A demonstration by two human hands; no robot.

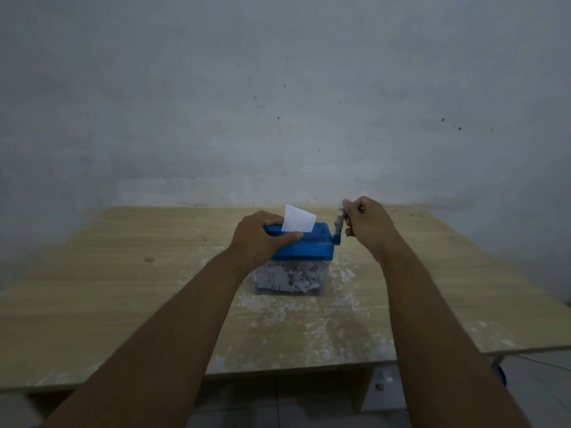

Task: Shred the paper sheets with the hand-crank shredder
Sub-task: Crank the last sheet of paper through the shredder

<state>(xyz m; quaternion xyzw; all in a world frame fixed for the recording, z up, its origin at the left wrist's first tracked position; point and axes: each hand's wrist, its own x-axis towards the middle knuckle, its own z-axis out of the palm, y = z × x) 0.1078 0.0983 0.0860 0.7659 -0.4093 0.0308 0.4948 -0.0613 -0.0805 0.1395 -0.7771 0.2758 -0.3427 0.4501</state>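
Observation:
A hand-crank shredder [309,247] with a blue top stands in the middle of the wooden table [123,273]. Its clear bin [290,278] is packed with white paper shreds. A white paper sheet [299,223] sticks up tilted out of the slot. My left hand [262,237] grips the blue top at its left end, thumb lying along the front edge. My right hand [366,223] holds the grip of the crank [339,227] at the shredder's right side, with the crank arm pointing upward.
Small white paper scraps [278,310] lie scattered on the table in front of and to the right of the shredder. A grey wall [278,103] rises right behind the table's far edge. Tiled floor [540,381] shows below the table's near edge.

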